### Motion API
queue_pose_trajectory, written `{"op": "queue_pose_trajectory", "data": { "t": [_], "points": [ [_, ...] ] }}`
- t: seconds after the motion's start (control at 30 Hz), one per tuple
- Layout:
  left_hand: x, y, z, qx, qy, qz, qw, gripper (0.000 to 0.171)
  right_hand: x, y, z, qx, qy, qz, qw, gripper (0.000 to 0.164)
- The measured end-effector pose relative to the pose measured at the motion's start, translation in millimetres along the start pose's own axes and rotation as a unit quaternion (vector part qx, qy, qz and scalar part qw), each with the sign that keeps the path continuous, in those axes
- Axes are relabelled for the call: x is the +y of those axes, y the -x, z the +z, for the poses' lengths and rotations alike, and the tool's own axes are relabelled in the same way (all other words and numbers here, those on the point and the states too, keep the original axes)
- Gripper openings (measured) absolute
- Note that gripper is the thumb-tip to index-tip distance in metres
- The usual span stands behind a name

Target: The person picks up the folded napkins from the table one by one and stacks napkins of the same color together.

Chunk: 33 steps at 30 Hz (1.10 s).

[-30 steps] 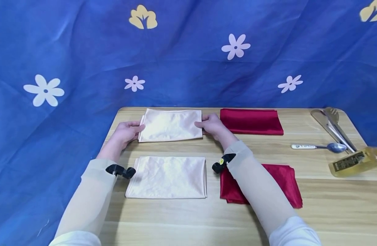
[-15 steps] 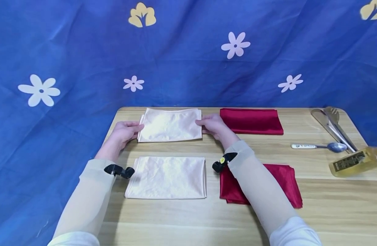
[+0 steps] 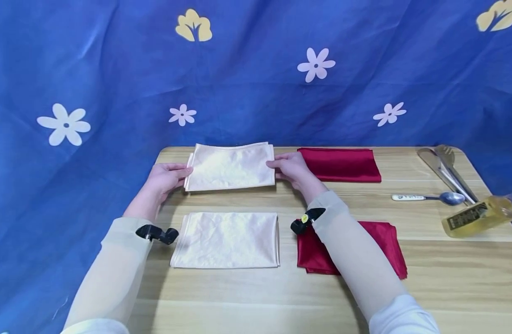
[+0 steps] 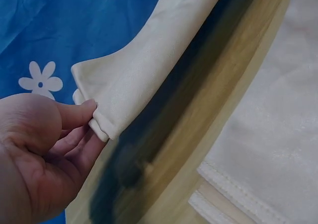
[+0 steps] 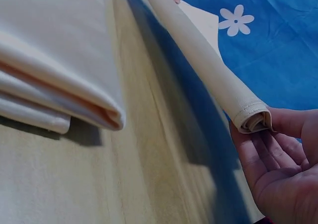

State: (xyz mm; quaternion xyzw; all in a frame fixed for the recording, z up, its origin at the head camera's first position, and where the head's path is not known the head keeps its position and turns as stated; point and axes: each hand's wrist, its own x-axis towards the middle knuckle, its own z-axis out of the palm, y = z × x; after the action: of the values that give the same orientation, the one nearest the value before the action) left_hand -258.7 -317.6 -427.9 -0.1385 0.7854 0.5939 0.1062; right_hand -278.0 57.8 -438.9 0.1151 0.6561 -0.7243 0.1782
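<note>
A folded pale satin cloth (image 3: 231, 166) hangs level just above the back of the wooden table, between both hands. My left hand (image 3: 168, 178) pinches its left end, thumb on top and fingers beneath. At the right end, my right hand (image 3: 292, 168) grips it the same way. In the left wrist view the cloth (image 4: 144, 65) shows its layered edge at the thumb. The right wrist view shows the folded layers of the cloth's end (image 5: 251, 115) inside the fingers. A second folded pale cloth (image 3: 227, 241) lies flat nearer the front.
Two folded red cloths lie to the right, one at the back (image 3: 339, 165) and one in front (image 3: 381, 241), partly under the right forearm. Farther right are a spoon (image 3: 431, 198), metal utensils (image 3: 445, 169) and a bottle of yellow liquid (image 3: 477, 218). A blue curtain (image 3: 247, 93) hangs behind.
Both hands have raised the held pale cloth a little and shifted it slightly left. The right thumb has slid a little on its edge. The other cloths lie as before; the view has tilted slightly.
</note>
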Motion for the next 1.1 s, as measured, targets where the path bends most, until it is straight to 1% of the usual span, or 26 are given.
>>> {"op": "queue_pose_trajectory", "data": {
  "t": [0.07,0.13,0.27,0.4,0.5,0.6,0.67,0.77,0.93,1.1],
  "points": [
    [2.5,2.4,-1.1,-0.003,-0.009,-0.004,0.9999,0.053,-2.0,3.9,-1.0,-0.005,0.0,-0.001,1.0,0.034],
    [4.8,5.1,-2.2,-0.004,-0.017,-0.006,0.9998,0.058,-4.3,8.4,-2.2,-0.011,0.001,-0.001,1.0,0.033],
    [9.1,14.0,-4.3,-0.004,-0.025,0.002,0.9997,0.059,-8.6,18.0,-4.4,-0.025,-0.003,-0.005,1.0,0.03],
    [14.0,23.2,-5.5,-0.003,-0.027,0.007,0.9996,0.058,-11.4,26.4,-7.0,-0.038,-0.02,-0.014,0.999,0.021],
    [19.9,29.8,-6.6,-0.006,-0.019,0.008,0.9998,0.056,-13.7,32.5,-9.2,-0.048,-0.035,-0.023,0.998,0.013],
    [27.0,36.2,-8.8,-0.007,-0.001,0.011,0.9999,0.051,-16.5,39.0,-10.9,-0.058,-0.04,-0.033,0.997,0.009],
    [31.5,40.8,-10.8,-0.004,0.007,0.014,0.9999,0.047,-18.5,43.8,-11.6,-0.065,-0.041,-0.038,0.996,0.008],
    [36.0,48.5,-13.6,-0.001,0.017,0.017,0.9997,0.04,-21.0,51.8,-12.7,-0.07,-0.035,-0.04,0.996,0.012],
    [37.7,63.7,-16.8,-0.004,0.008,0.028,0.9996,0.031,-24.2,67.2,-15.5,-0.077,-0.021,-0.046,0.996,0.02],
    [35.9,77.7,-19.1,-0.013,0.018,0.04,0.999,0.021,-24.3,80.3,-18.4,-0.089,-0.027,-0.057,0.994,0.013]
  ]
}}
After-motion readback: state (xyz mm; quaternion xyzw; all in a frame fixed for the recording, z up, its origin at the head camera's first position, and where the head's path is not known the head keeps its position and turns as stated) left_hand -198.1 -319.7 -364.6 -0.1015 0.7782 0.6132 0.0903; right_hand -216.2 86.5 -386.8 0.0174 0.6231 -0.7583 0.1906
